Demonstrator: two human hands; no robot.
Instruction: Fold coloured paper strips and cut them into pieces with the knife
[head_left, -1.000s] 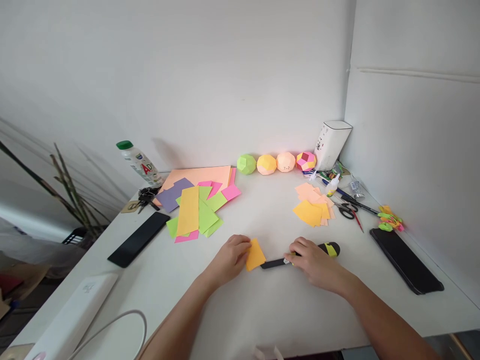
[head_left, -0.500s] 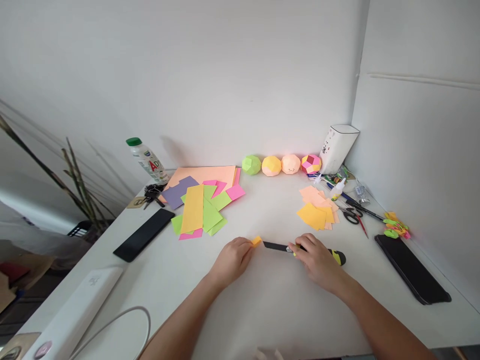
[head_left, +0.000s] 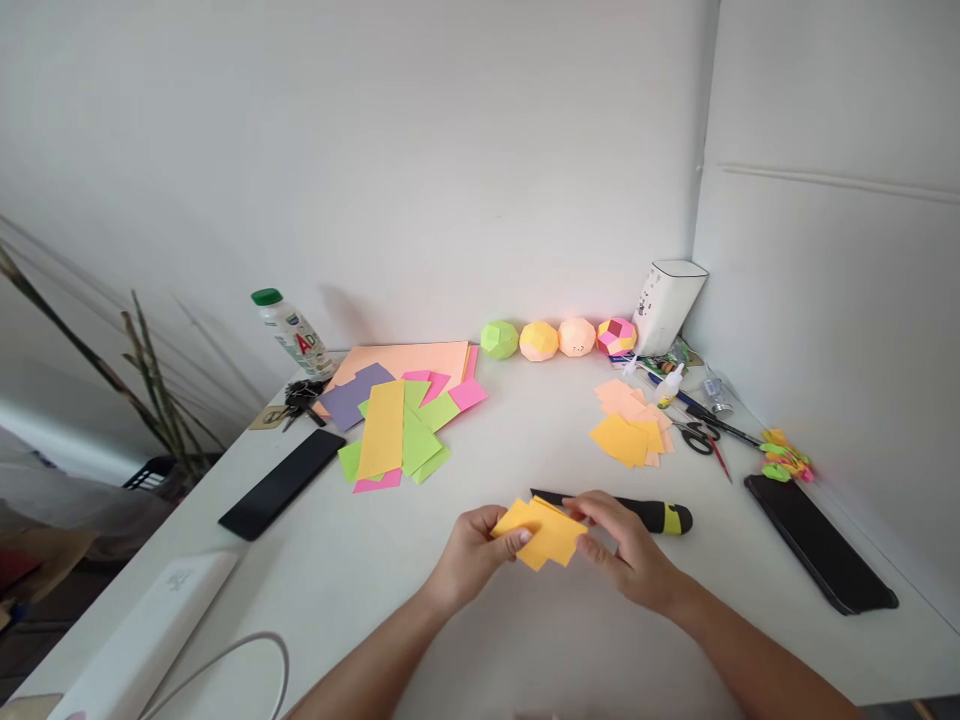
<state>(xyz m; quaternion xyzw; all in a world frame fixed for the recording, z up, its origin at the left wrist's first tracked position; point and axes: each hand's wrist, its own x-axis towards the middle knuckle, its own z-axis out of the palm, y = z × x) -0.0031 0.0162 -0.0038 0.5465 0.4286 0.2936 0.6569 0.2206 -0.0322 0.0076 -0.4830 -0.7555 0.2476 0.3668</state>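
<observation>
Letters "AD" on white bottle (head_left: pixel 291 335), tiny unreadable marks on peach ball (head_left: pixel 577 336)

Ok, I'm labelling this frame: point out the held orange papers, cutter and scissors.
Held orange papers (head_left: pixel 559 533), head view: right sheet's face.
Cutter (head_left: pixel 651 514), head view: black handle.
Scissors (head_left: pixel 688 429), head view: black handle.

Person's bare left hand (head_left: pixel 474 558), bare right hand (head_left: pixel 634 555), rounded fingers (head_left: pixel 602 509), short nail on the left thumb (head_left: pixel 513 544), uncovered wrists (head_left: pixel 441 592) just behind the fingers, bare left forearm (head_left: pixel 379 645) and right forearm (head_left: pixel 754 645) broadening farther back

Four faceted balls (head_left: pixel 539 341) — one knife (head_left: pixel 651 514), one pair of scissors (head_left: pixel 697 437)
</observation>
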